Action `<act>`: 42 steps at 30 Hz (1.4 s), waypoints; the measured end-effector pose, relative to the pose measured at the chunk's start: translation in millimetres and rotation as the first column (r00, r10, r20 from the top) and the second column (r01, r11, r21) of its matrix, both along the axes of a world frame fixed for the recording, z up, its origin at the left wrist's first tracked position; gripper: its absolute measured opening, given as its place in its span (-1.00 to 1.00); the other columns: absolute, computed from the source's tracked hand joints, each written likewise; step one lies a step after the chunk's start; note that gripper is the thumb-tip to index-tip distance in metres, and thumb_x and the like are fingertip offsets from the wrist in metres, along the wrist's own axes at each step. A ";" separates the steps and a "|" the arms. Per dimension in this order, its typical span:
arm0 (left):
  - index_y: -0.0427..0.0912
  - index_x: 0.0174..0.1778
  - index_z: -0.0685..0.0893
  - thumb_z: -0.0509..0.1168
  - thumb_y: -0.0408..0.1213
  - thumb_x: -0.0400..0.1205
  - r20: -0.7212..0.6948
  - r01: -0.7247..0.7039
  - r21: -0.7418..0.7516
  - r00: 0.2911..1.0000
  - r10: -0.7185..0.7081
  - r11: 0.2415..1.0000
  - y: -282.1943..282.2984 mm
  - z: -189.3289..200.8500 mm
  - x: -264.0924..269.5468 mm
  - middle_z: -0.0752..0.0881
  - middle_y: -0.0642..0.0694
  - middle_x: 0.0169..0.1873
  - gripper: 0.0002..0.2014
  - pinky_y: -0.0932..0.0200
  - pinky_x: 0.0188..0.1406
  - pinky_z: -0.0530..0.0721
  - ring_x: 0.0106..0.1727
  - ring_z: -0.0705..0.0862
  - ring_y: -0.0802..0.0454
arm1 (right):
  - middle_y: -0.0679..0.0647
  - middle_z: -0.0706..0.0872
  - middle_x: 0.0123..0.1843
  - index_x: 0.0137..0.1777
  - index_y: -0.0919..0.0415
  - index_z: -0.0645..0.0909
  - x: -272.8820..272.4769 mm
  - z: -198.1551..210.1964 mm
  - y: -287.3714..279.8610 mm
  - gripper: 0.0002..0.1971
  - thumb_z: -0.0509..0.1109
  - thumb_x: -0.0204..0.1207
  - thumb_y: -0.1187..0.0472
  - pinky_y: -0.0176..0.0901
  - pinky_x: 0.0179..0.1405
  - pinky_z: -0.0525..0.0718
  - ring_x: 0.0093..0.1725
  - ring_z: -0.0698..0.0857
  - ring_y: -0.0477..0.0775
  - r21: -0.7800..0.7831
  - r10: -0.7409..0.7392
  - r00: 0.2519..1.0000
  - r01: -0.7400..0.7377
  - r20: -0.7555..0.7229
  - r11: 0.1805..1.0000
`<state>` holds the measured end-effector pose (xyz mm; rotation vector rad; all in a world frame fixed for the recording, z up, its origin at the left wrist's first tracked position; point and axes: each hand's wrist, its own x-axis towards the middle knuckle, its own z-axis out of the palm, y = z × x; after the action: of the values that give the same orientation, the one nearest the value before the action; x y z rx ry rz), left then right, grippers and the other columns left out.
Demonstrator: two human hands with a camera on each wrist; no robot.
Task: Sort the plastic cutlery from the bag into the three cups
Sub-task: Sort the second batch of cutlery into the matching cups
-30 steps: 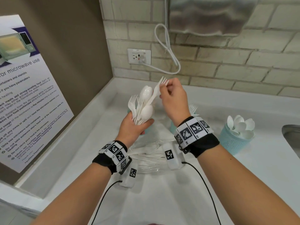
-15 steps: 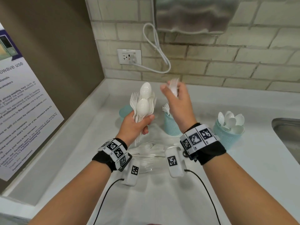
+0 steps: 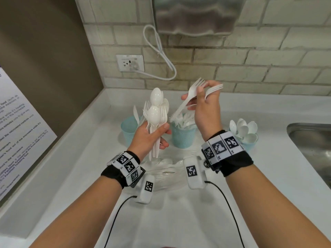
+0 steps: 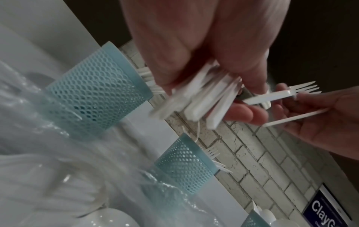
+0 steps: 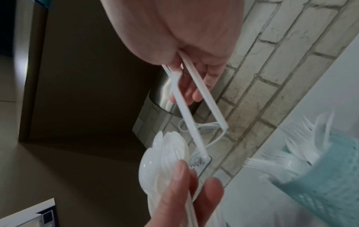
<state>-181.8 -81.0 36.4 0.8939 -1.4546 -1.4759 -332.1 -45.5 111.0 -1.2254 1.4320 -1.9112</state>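
Above the white surface [image 3: 179, 221], in front of three blue mesh cups, the left hand [image 3: 148, 135] is closed round a bundle of mixed cutlery [image 3: 156, 113], spoons and forks standing bowl-up. The right hand [image 3: 206, 108] pinches two forks [image 3: 189, 97] it has drawn out, held tines-up over the middle cup [image 3: 182, 136], which already holds forks. The right cup [image 3: 249, 142] is full of spoons; the left cup [image 3: 129, 129] shows what looks like a knife. The clear bag [image 3: 166, 169] lies on the surface under the wrists with more cutlery inside.

The step in hand is likely dropping these forks: the next move calls for lowering them handle-first into the middle cup and letting go, then picking again from the bundle.

A poster [image 3: 21, 131] on the left wall reads partly "microwave"; the left wrist view shows a dark sign [image 4: 328, 210] beginning "Clay". The wall socket [image 3: 130, 63] carries a small label too fine to read.
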 end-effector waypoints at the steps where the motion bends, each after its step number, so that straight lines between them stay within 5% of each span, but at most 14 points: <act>1: -0.13 0.09 0.58 0.39 -0.20 0.58 0.009 -0.010 -0.006 1.000 0.010 1.000 -0.6 -0.2 -0.6 0.80 -0.06 -0.28 -0.78 0.18 -0.54 0.66 -0.55 0.66 -0.01 | 0.05 0.67 -0.35 -0.06 -0.09 0.26 -1.4 3.4 1.8 -0.84 0.00 0.74 0.18 -0.16 -0.30 0.66 -0.42 0.68 -0.07 -0.026 0.002 1.000 -0.002 -0.011 1.000; 5: -0.12 -0.05 0.56 0.40 -0.24 0.58 0.026 -0.044 -0.045 0.999 0.045 0.998 -2.1 -0.3 -3.5 0.64 -0.02 -0.50 -0.86 0.15 -0.53 0.63 -0.63 0.57 0.03 | -0.07 0.52 -0.35 0.07 -0.07 0.33 3.7 -3.9 4.5 -0.96 0.16 0.69 0.06 -0.28 -0.42 0.58 -0.45 0.54 -0.11 0.029 0.051 0.998 -0.050 -0.028 0.998; 8: -0.11 -0.09 0.56 0.39 -0.25 0.59 0.013 -0.037 -0.054 0.999 0.038 0.998 -1.6 1.0 -5.9 0.60 0.02 -0.55 -0.88 0.14 -0.53 0.63 -0.64 0.56 0.03 | -0.18 0.70 -0.16 0.20 0.13 0.48 9.5 -18.4 6.1 -0.62 0.38 0.53 -0.08 -0.32 -0.16 0.60 -0.18 0.67 -0.23 0.248 0.100 0.991 -0.075 -0.091 0.966; 12: -0.13 -0.06 0.58 0.38 -0.22 0.59 -0.005 -0.023 -0.046 1.000 0.023 0.999 -2.6 2.2 -7.1 0.64 0.02 -0.54 -0.88 0.17 -0.56 0.63 -0.62 0.61 0.04 | -0.31 0.62 -0.63 -0.05 0.26 0.70 12.0 -29.6 9.5 -0.80 0.43 0.53 0.10 -0.60 -0.59 0.41 -0.59 0.56 -0.39 0.346 0.223 0.975 -0.207 -0.008 0.915; 16: -0.09 -0.04 0.59 0.37 -0.15 0.57 -0.018 -0.036 -0.018 0.999 0.036 0.999 -2.4 2.9 -8.2 0.69 -0.05 -0.39 -0.85 0.21 -0.59 0.63 -0.62 0.62 0.05 | -0.27 0.54 -0.68 -0.16 0.07 0.63 0.1 -21.2 8.1 -0.88 0.36 0.59 0.09 -0.50 -0.58 0.36 -0.66 0.49 -0.32 0.313 0.185 0.982 -0.188 0.037 0.931; 22: -0.09 -0.08 0.60 0.39 -0.21 0.60 0.032 -0.121 -0.035 0.992 0.123 0.992 -11.2 -5.4 -6.4 0.64 -0.06 -0.39 -0.90 0.29 -0.59 0.56 -0.61 0.57 0.13 | -0.18 0.50 -0.37 -0.17 -0.05 0.52 -37.1 -4.1 -12.5 -0.89 0.29 0.61 0.07 -0.34 -0.39 0.42 -0.38 0.47 -0.19 0.141 -0.049 0.998 0.054 -0.038 0.989; 25: -0.08 -0.10 0.60 0.40 -0.21 0.59 0.030 -0.133 -0.055 0.990 0.134 0.990 -12.5 -7.0 -7.2 0.62 -0.04 -0.42 -0.90 0.30 -0.57 0.56 -0.60 0.55 0.14 | -0.12 0.63 -0.15 0.01 0.11 0.57 -39.4 -25.6 -25.1 -0.87 0.29 0.61 0.07 -0.21 -0.09 0.55 -0.10 0.60 -0.07 0.237 -0.056 0.980 0.102 -0.193 0.966; 30: -0.13 -0.05 0.61 0.40 -0.22 0.59 0.036 -0.129 -0.054 0.991 0.131 0.990 -13.2 -10.8 -7.8 0.62 -0.02 -0.43 -0.88 0.28 -0.50 0.60 -0.55 0.57 0.12 | -0.03 0.58 0.07 0.29 0.19 0.53 -41.5 -58.2 -33.4 -0.69 0.35 0.58 0.15 -0.27 0.01 0.47 0.03 0.55 -0.03 0.440 0.033 0.952 0.110 -0.305 0.891; 33: -0.15 -0.04 0.60 0.38 -0.22 0.60 0.048 -0.116 -0.058 0.992 0.119 0.992 -14.2 -12.0 -8.2 0.59 -0.03 -0.43 -0.88 0.28 -0.50 0.60 -0.54 0.57 0.12 | -0.08 0.61 -0.10 0.10 0.12 0.59 -43.7 -44.0 -40.7 -0.80 0.12 0.68 0.20 -0.06 0.08 0.52 0.00 0.57 0.07 0.377 -0.016 0.980 0.091 -0.199 0.922; 35: -0.11 -0.07 0.60 0.37 -0.21 0.61 0.059 -0.109 -0.060 0.992 0.113 0.992 -14.7 -12.4 -8.8 0.58 -0.04 -0.43 -0.91 0.27 -0.49 0.61 -0.54 0.57 0.13 | -0.06 0.57 -0.19 -0.10 0.09 0.58 -43.4 -31.9 -45.2 -0.72 0.05 0.71 0.14 0.00 0.09 0.47 -0.04 0.52 0.08 0.283 -0.058 0.966 0.131 -0.251 0.950; 37: -0.06 -0.10 0.60 0.37 -0.20 0.61 0.069 -0.103 -0.060 0.992 0.107 0.993 -15.0 -13.3 -9.7 0.58 -0.03 -0.43 -0.93 0.26 -0.47 0.62 -0.53 0.57 0.13 | 0.10 0.59 -0.06 -0.07 0.19 0.58 -41.7 -25.8 -49.3 -0.66 0.01 0.72 0.07 0.01 0.18 0.42 0.05 0.47 0.13 0.210 -0.130 0.902 0.233 -0.411 0.950; 39: -0.03 -0.13 0.60 0.37 -0.20 0.61 0.074 -0.103 -0.056 0.992 0.107 0.993 -15.1 -14.5 -10.1 0.58 -0.02 -0.44 -0.93 0.25 -0.47 0.61 -0.53 0.57 0.13 | 0.20 0.59 0.02 0.05 0.29 0.53 -39.5 -26.6 -54.3 -0.64 0.02 0.71 0.03 0.03 0.20 0.48 0.08 0.51 0.14 0.172 -0.114 0.919 0.191 -0.378 0.967; 42: -0.02 -0.13 0.59 0.37 -0.20 0.62 0.084 -0.100 -0.058 0.991 0.105 0.993 -15.3 -15.4 -9.8 0.58 -0.01 -0.43 -0.93 0.25 -0.45 0.61 -0.51 0.57 0.12 | 0.18 0.56 -0.03 0.10 0.39 0.50 -36.5 -38.4 -58.1 -0.67 0.06 0.72 0.11 -0.22 0.01 0.44 -0.02 0.54 0.06 0.277 0.017 0.940 0.082 -0.339 0.957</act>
<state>-191.6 -96.3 21.0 0.9960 -1.4820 -1.3312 -368.6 -103.6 72.6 -1.4398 1.8410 -1.4875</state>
